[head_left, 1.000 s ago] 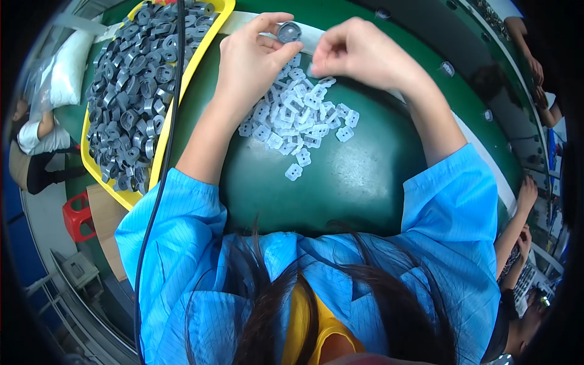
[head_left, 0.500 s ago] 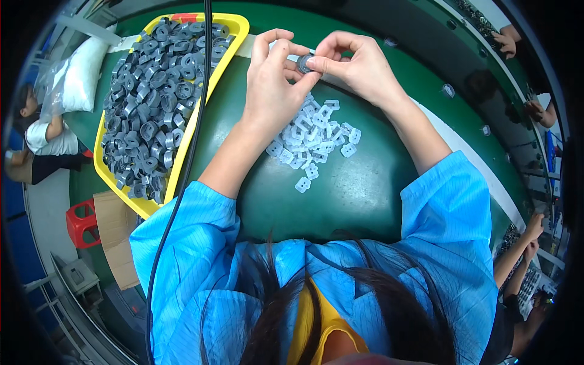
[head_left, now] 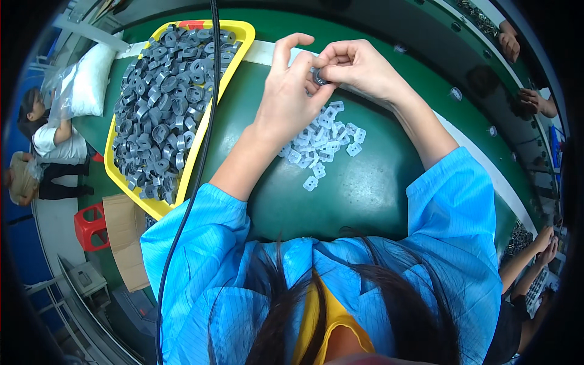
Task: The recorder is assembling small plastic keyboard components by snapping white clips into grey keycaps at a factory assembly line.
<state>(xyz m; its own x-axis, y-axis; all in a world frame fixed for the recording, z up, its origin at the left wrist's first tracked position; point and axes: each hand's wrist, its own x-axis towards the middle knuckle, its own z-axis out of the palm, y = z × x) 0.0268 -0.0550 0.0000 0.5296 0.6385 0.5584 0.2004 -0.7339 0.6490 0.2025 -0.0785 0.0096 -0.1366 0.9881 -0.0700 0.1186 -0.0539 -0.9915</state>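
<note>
Beyond the blue sleeves (head_left: 198,243), a loose pile of translucent plastic pieces (head_left: 322,143) lay on the green table (head_left: 340,207). Just past it, the left hand (head_left: 289,91) and right hand (head_left: 368,70) met, fingertips of both pinching one small dark grey ring (head_left: 319,77) between them. Leftward stood a yellow tray (head_left: 246,33) heaped with grey pieces (head_left: 161,115), and farther off, a white bag (head_left: 94,82) beside a co-worker (head_left: 67,146).

We observe a green tabletop (head_left: 274,216) crossed by a pale strip (head_left: 260,53) and carrying a glossy light reflection (head_left: 354,193). At left, we locate a red plastic stool (head_left: 81,227) beside light grey flooring (head_left: 56,222); blue panels (head_left: 22,249) border the outer rim.
</note>
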